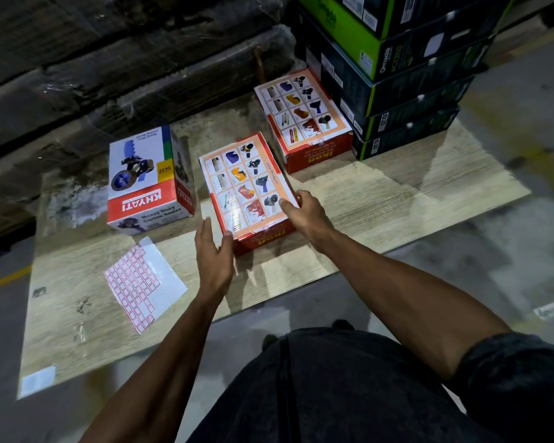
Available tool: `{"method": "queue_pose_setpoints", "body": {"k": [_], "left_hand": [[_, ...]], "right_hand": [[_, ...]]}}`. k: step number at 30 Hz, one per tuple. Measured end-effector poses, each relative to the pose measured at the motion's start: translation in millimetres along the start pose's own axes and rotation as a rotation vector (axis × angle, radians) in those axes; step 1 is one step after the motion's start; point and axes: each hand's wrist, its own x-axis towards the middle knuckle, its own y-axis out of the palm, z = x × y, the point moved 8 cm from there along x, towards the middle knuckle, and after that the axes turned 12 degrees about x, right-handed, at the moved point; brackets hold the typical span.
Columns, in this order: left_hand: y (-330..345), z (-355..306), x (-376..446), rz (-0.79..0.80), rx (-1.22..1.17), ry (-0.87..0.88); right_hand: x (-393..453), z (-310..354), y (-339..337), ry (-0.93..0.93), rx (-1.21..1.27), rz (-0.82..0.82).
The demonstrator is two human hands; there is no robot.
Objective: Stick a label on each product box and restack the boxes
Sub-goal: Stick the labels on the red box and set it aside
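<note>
A red Ikon box (247, 187) with a grid of product pictures on top lies flat in the middle of the wooden board (397, 193). My left hand (213, 254) is at its near left corner, fingers straight, thumb touching the corner. My right hand (304, 212) rests on the box's right edge with fingers on the top face. A second red Ikon box (301, 116) lies further back to the right. A white and red Khyati carton sealer box (147, 177) stands to the left. A sheet of red-bordered labels (141, 282) lies on the board near left.
A tall stack of black and green boxes (397, 68) stands at the back right. Dark wrapped cartons (109, 59) run along the back. A small white paper (37, 380) lies at the board's near left corner. Grey floor surrounds the board.
</note>
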Motion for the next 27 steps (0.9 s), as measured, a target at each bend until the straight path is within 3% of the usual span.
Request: {"method": "queue_pose_setpoints", "body": {"k": [2, 5, 11, 15, 27], "left_hand": [[8, 10, 4, 0.092, -0.187, -0.143], [15, 6, 2, 0.177, -0.322, -0.201], [-5, -9, 10, 0.090, -0.483, -0.184], [-24, -18, 27, 0.069, -0.645, -0.222], [-72, -13, 64, 0.223, -0.718, -0.115]], "right_hand": [[-1, -2, 6, 0.009, 0.035, 0.038], [-12, 3, 9, 0.000, 0.053, 0.050], [1, 9, 19, -0.076, 0.181, -0.038], [-24, 62, 19, -0.125, 0.236, -0.082], [-34, 90, 54, -0.081, 0.504, 0.055]]}}
